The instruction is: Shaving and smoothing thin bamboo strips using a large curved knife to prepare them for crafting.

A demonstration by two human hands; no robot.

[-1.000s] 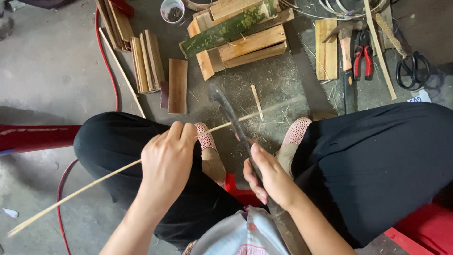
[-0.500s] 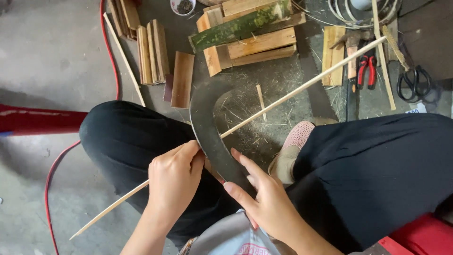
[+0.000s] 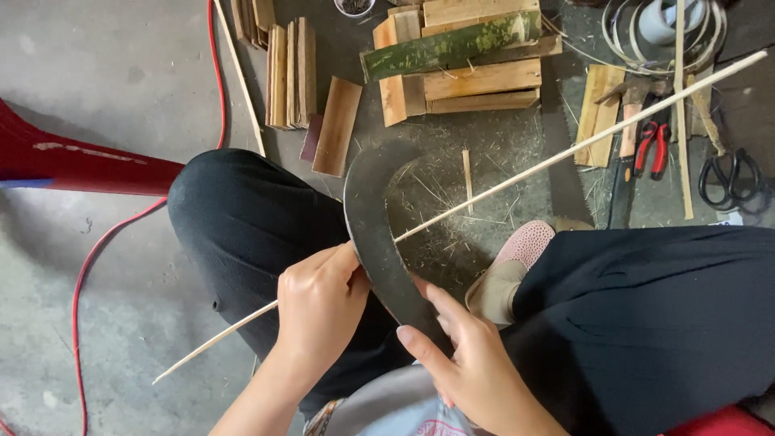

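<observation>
At the far left a red cable [image 3: 89,266] snakes over the concrete floor [image 3: 105,97], beside a red plastic leg [image 3: 81,165]. Further in, split bamboo slats [image 3: 289,74] stand bundled near a loose flat piece [image 3: 337,125].

The left hand [image 3: 321,311] rests over the person's black-trousered left knee, its fingers [image 3: 339,260] closed together on a long thin bamboo strip [image 3: 581,147]. The strip runs from low on the left, through this hand, and rises diagonally to the upper right, well above the floor. It crosses a dark curved blade [image 3: 373,218], touching it just beside the left thumb (whether it passes over or under the edge is hard to tell).

The right hand [image 3: 476,371] holds the blade's lower end, fingers [image 3: 440,303] laid along the flat and wrapped about it; the grip below is hidden. A pink slipper [image 3: 523,246] sits between the knees.

Above lie a green bamboo half-stalk [image 3: 452,47] on stacked blocks [image 3: 476,85], then red-handled pliers [image 3: 652,144], coiled cane [image 3: 638,44] and black scissors [image 3: 731,178] at the right.
</observation>
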